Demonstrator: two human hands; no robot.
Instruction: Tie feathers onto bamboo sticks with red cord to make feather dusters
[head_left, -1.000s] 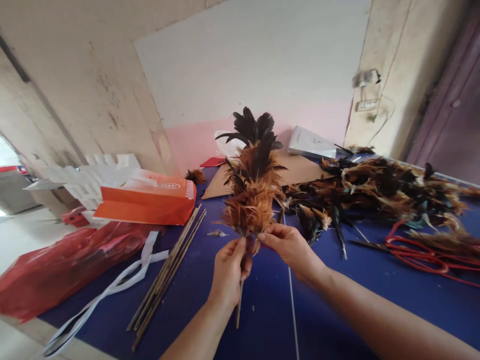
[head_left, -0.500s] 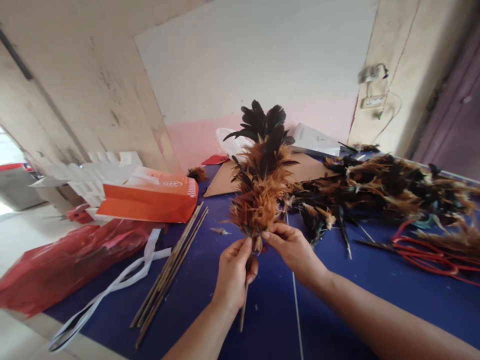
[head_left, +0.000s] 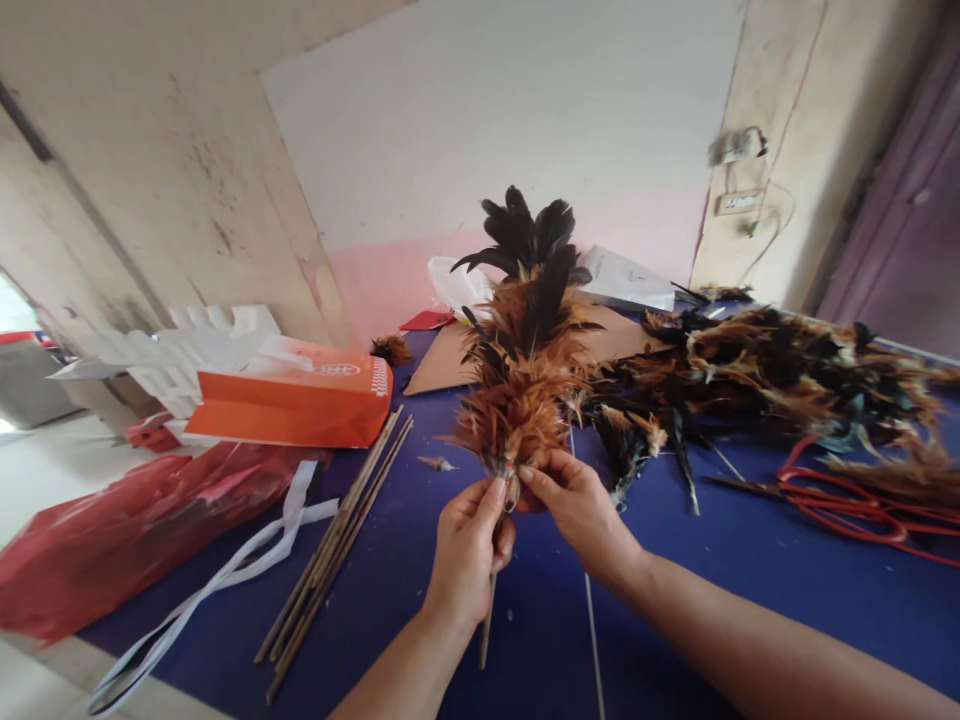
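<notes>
A half-made feather duster [head_left: 525, 350] stands upright above the blue table [head_left: 675, 590], brown feathers low, black ones at the top. Its thin stick [head_left: 487, 625] runs down through my left hand [head_left: 469, 545], which is closed around it just under the feathers. My right hand [head_left: 574, 505] pinches the base of the feathers from the right, fingers closed on it. Both hands meet at the lowest row of feathers.
A long pile of loose brown and black feathers [head_left: 780, 375] lies at the right, with red cord [head_left: 847, 500] before it. Bare sticks [head_left: 337, 550] and a white strap [head_left: 225, 580] lie left, beside a red plastic bag [head_left: 127, 530] and an orange paper bag [head_left: 292, 405]. Cardboard [head_left: 442, 365] sits behind.
The duster has tilted slightly and risen a little in view. Both hands keep their hold at its base, with the fingers shifting a little around the stick.
</notes>
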